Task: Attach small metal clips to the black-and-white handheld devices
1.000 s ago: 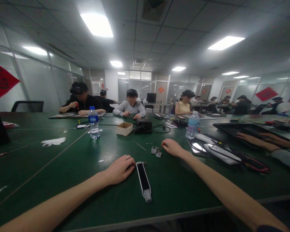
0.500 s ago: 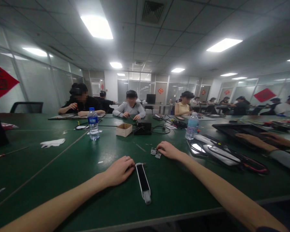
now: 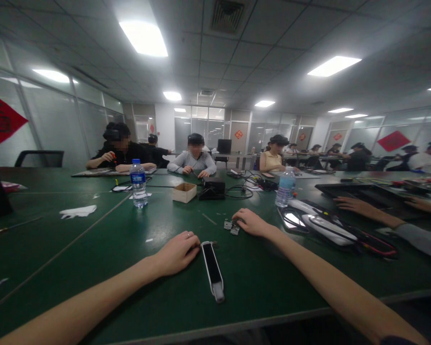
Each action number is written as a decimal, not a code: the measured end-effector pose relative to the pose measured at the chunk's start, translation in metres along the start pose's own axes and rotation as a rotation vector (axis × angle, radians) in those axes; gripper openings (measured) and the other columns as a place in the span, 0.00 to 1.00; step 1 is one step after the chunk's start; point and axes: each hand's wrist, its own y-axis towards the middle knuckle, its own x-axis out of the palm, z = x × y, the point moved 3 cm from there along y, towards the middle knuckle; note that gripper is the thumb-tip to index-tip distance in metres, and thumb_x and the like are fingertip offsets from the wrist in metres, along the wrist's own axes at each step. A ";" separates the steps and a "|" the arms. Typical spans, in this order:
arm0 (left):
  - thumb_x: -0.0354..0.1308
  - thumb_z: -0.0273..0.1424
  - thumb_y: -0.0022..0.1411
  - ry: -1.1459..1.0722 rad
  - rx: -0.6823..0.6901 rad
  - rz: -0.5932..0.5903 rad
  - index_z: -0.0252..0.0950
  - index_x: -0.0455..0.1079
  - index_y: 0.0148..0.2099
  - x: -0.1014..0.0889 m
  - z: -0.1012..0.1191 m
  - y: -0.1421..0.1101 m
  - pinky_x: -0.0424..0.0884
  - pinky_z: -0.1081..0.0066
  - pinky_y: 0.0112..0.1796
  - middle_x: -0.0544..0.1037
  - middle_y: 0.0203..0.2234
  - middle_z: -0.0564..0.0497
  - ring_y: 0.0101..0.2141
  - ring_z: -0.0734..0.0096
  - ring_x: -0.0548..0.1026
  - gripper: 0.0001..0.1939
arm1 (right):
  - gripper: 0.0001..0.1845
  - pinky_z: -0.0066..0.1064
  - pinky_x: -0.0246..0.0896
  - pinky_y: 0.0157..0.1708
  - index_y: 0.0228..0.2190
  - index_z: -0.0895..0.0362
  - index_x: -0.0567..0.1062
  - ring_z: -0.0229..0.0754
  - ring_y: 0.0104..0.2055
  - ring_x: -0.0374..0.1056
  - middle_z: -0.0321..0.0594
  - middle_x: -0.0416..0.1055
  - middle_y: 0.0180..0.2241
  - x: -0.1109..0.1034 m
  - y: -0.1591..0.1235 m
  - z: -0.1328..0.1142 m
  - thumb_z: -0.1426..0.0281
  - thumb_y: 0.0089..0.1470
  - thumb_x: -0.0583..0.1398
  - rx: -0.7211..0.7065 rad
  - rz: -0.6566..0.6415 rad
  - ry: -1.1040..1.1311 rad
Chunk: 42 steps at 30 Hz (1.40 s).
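Note:
My left hand (image 3: 177,252) rests on the green table (image 3: 129,306) with its fingers curled together. Its fingertips are close beside the upper end of a long, narrow device (image 3: 212,270) with a white rim, a black face and a grey lower end. What lies under those fingers, if anything, is hidden. Further right and forward, my right hand (image 3: 252,223) has its fingers bent down onto small silvery metal pieces (image 3: 233,230). The fingertips close at the edge of these pieces, which lie flat on the table. A tiny part (image 3: 214,244) sits by the device's top end.
Water bottles stand at left (image 3: 138,184) and right (image 3: 285,188). Between them are a small open box (image 3: 184,192) and a black block (image 3: 211,189) with cables. White-and-black cabled tools (image 3: 326,227) lie right, near a co-worker's hand (image 3: 359,206) and black tray (image 3: 366,191).
Both my hands, the device and the metal pieces stay in place. At the right, the co-worker's near hand has shifted left along the black tray.

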 end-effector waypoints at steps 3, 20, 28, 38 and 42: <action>0.48 0.31 0.69 -0.003 -0.005 -0.003 0.37 0.67 0.43 0.000 0.000 0.000 0.68 0.67 0.40 0.72 0.38 0.48 0.39 0.65 0.70 0.08 | 0.14 0.34 0.59 0.49 0.44 0.58 0.78 0.46 0.48 0.65 0.49 0.70 0.44 0.001 0.001 0.001 0.74 0.60 0.54 0.008 -0.027 -0.026; 0.48 0.32 0.69 0.003 0.002 0.014 0.37 0.67 0.43 0.003 -0.003 0.000 0.68 0.68 0.38 0.71 0.38 0.49 0.38 0.66 0.70 0.08 | 0.09 0.35 0.58 0.46 0.37 0.59 0.77 0.49 0.47 0.64 0.50 0.70 0.42 -0.001 0.001 0.008 0.70 0.58 0.58 0.095 -0.006 -0.160; 0.48 0.31 0.68 0.011 0.011 0.021 0.37 0.67 0.43 0.003 -0.003 0.000 0.68 0.68 0.39 0.72 0.37 0.48 0.38 0.65 0.70 0.07 | 0.06 0.35 0.59 0.44 0.32 0.60 0.76 0.48 0.44 0.64 0.49 0.71 0.39 -0.002 0.001 0.008 0.72 0.56 0.59 0.102 0.004 -0.162; 0.48 0.31 0.69 0.013 0.009 0.017 0.38 0.67 0.43 0.002 -0.002 0.000 0.67 0.68 0.39 0.71 0.37 0.49 0.38 0.65 0.70 0.07 | 0.05 0.30 0.61 0.36 0.34 0.60 0.75 0.40 0.36 0.67 0.42 0.72 0.34 -0.021 -0.004 -0.052 0.73 0.56 0.58 -0.061 0.044 0.183; 0.48 0.31 0.69 0.011 -0.003 0.002 0.38 0.67 0.43 0.002 -0.002 0.001 0.67 0.68 0.39 0.71 0.38 0.49 0.39 0.65 0.70 0.07 | 0.04 0.28 0.62 0.34 0.33 0.59 0.76 0.38 0.33 0.68 0.39 0.74 0.33 -0.021 -0.010 -0.083 0.72 0.55 0.60 -0.126 -0.091 0.282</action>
